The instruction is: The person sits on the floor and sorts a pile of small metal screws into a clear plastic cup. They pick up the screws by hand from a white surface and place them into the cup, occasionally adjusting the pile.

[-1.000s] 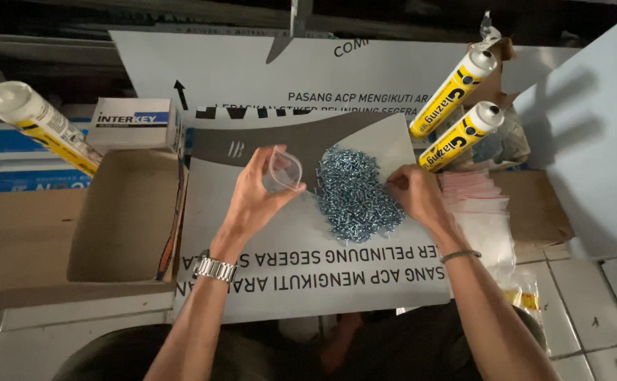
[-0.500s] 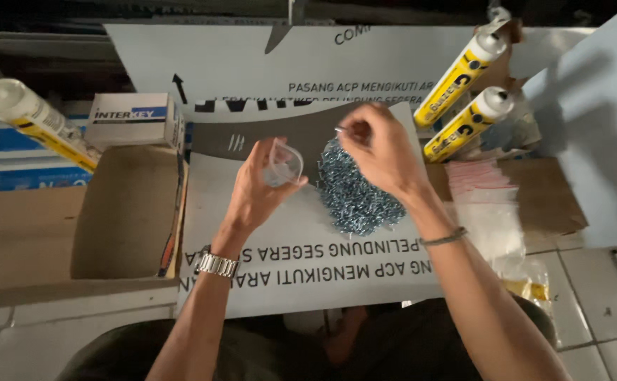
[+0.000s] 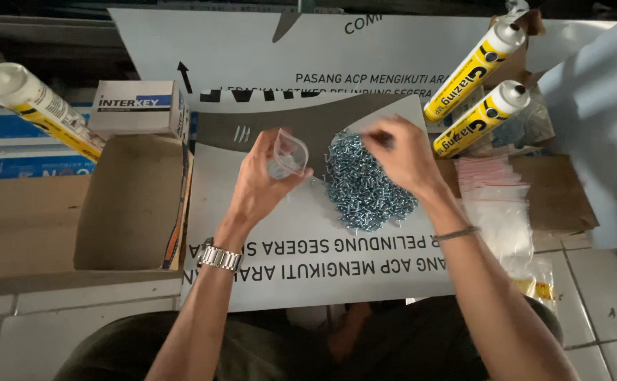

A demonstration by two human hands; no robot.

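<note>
My left hand [image 3: 260, 180], with a metal watch on its wrist, holds a small clear plastic bag [image 3: 286, 154] with its mouth held apart, just left of a heap of small silvery screws [image 3: 365, 185]. The heap lies on a white printed sheet [image 3: 273, 261]. My right hand [image 3: 402, 154] hovers over the top right of the heap with its fingertips pinched together; whether it grips screws is hidden by the fingers.
An empty cardboard box [image 3: 133, 204] sits left of the sheet, with a small white carton [image 3: 138, 106] behind it. Sealant tubes lie at the left [image 3: 37, 106] and upper right [image 3: 479, 116]. A stack of small clear bags [image 3: 495, 204] lies to the right.
My right hand moved from the right side of the heap up and left over it, then settled at the heap's top right. The left hand tilted the bag.
</note>
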